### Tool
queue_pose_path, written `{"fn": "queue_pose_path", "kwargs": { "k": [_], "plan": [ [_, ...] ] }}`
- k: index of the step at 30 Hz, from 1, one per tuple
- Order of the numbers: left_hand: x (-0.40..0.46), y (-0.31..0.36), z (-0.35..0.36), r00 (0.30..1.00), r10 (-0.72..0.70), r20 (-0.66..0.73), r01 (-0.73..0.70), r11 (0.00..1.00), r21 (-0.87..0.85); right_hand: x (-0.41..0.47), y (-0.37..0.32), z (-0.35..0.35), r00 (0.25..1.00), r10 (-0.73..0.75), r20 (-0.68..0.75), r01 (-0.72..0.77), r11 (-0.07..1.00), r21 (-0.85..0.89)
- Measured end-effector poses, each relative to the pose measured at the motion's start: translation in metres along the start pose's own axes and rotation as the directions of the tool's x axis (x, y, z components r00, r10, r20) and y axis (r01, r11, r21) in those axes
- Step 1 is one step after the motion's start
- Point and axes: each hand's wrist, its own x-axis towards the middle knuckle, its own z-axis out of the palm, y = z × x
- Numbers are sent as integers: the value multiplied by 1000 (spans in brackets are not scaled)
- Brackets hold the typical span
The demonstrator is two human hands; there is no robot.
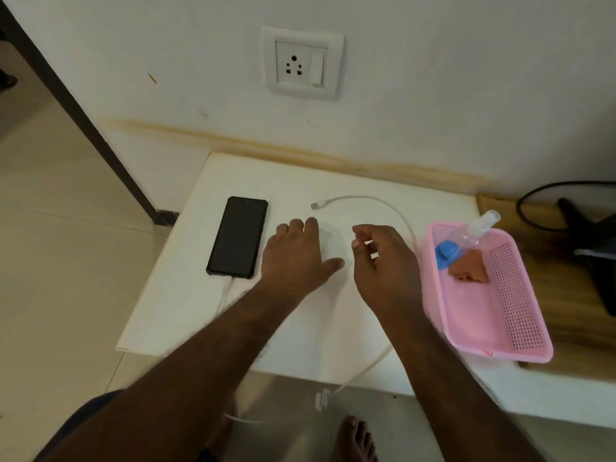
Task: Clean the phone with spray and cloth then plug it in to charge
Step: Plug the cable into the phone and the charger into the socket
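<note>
The black phone (238, 237) lies face up on the left of the white table (200, 295), with a white cable (376, 201) plugged into its near end. The cable's free USB plug (315, 205) lies beyond my hands. My left hand (296, 258) rests flat on the table, fingers straight, beside a white charger adapter (329, 242) that sits between its index finger and thumb. My right hand (383, 261) hovers to the right, fingers loosely curled and holding nothing I can see. The clear spray bottle (473, 230) and orange cloth (470, 270) lie in the pink basket (513, 295).
A white wall socket with a switch (301, 63) sits above the table. Black cables and a dark object (586, 235) lie on the wooden surface at the right. The cable loops off the table's front edge towards my bare foot (355, 438).
</note>
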Motion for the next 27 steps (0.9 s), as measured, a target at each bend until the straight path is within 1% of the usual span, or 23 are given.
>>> {"fn": "queue_pose_path", "kwargs": {
  "k": [4,8,11,13,15,18,20,23,26,27],
  "plan": [
    [6,-3,0,997,-68,40,67,998,21,6,-1,4,1000,2,-6,-2,1000,20],
    [10,-10,-6,990,-95,105,104,991,-81,15,1,8,1000,-28,-6,27,1000,-3],
    [13,-24,-15,987,-121,109,136,981,-140,46,6,18,1000,-16,25,17,998,-67],
    [15,-34,-22,986,-149,76,161,969,-190,73,8,30,995,-7,98,22,988,-150],
    [17,-43,-27,985,-171,24,172,950,-262,96,8,45,976,-28,217,88,958,-272],
    [21,-52,-29,985,-163,-61,128,915,-383,117,10,66,928,-30,371,198,883,-426],
    [23,-54,-29,983,-150,-107,86,886,-456,122,13,76,905,-3,425,231,843,-486],
    [24,-52,-29,981,-101,-166,0,854,-520,117,15,81,924,-10,383,225,824,-520],
    [21,-51,-31,973,-70,-220,-70,818,-572,108,10,79,927,-69,369,287,762,-580],
    [21,-51,-33,968,-70,-241,-86,808,-583,105,7,76,928,-68,365,286,760,-584]
  ]
}}
